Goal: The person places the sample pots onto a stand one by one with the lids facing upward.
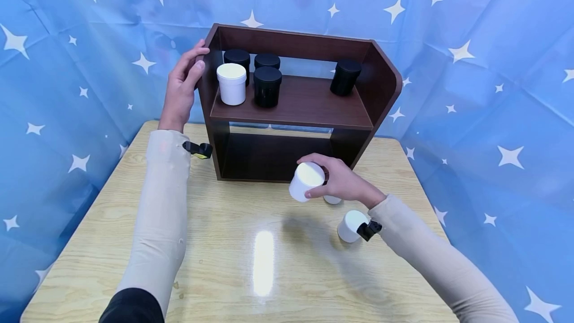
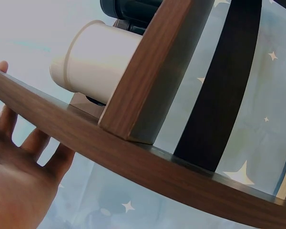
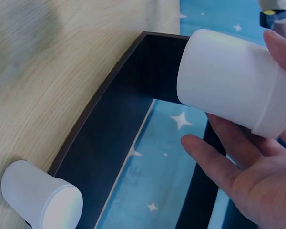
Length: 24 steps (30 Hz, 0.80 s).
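Observation:
My right hand (image 1: 334,178) holds a white lidded jar (image 1: 307,182) above the table, in front of the shelf's lower level. In the right wrist view, thumb and fingers grip the jar (image 3: 229,83) near its lid end, and one finger extends free below it. My left hand (image 1: 181,81) rests against the outer left side of the dark brown wooden shelf (image 1: 291,98), fingers fairly straight at its upper edge. The left wrist view shows these fingers (image 2: 35,143) partly hidden behind the side panel (image 2: 133,164).
On the upper level, a white jar (image 1: 232,84) and several black jars (image 1: 267,87) stand at left, another black jar (image 1: 346,78) at right. A white jar (image 1: 351,227) stands on the table (image 1: 224,253); another (image 1: 333,199) is mostly hidden beneath my right hand.

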Each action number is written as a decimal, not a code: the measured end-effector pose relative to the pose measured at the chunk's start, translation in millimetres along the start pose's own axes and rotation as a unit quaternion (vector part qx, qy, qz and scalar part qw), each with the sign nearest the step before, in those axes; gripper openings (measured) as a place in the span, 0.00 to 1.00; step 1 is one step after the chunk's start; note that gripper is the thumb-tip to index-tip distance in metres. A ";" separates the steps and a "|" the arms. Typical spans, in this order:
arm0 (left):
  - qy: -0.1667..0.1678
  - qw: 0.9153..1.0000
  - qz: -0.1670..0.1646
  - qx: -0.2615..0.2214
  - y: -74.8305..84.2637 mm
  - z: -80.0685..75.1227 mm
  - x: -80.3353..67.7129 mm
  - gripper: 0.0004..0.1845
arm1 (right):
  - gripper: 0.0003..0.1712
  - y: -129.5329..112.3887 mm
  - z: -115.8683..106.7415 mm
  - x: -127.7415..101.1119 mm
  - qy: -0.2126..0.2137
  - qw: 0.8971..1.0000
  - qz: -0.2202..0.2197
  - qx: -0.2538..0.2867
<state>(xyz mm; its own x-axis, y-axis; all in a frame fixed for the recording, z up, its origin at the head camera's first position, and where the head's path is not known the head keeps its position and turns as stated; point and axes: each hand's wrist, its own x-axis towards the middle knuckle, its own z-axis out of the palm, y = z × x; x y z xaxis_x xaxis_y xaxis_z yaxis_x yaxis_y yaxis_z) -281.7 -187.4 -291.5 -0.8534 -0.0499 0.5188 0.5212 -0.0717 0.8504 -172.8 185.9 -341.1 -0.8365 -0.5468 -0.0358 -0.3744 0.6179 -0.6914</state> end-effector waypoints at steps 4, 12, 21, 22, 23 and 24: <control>0.000 1.000 -0.001 0.002 1.0 0.5 -0.1 0.20 | 0.41 -2.9 -3.1 -1.3 -0.001 1.000 -0.004 -0.004; 0.000 1.000 -0.001 0.003 2.3 0.3 -1.4 0.19 | 0.41 -4.0 -6.3 -1.7 0.011 1.000 -0.016 0.002; 0.001 1.000 -0.001 0.005 3.5 0.0 -2.0 0.19 | 0.41 -8.9 -13.5 0.3 0.019 0.999 -0.028 0.025; 0.001 1.000 -0.001 0.006 3.2 0.0 -1.6 0.19 | 0.41 -9.6 -14.7 0.4 0.020 0.999 -0.028 0.025; 0.000 1.000 0.000 0.007 3.0 0.1 -1.3 0.19 | 0.41 -10.4 -15.9 0.5 0.020 0.999 -0.028 0.025; 0.000 1.000 0.000 0.007 2.7 0.0 -1.1 0.19 | 0.41 -11.2 -17.0 0.9 0.020 0.999 -0.029 0.026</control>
<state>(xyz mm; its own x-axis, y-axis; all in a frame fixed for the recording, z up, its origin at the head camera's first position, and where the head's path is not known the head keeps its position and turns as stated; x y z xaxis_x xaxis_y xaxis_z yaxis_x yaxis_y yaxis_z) -279.4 -187.5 -289.8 -0.8537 -0.0491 0.5184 0.5206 -0.0570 0.8519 -176.2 188.1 -321.1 -0.8297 -0.5572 0.0347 -0.4033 0.5552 -0.7274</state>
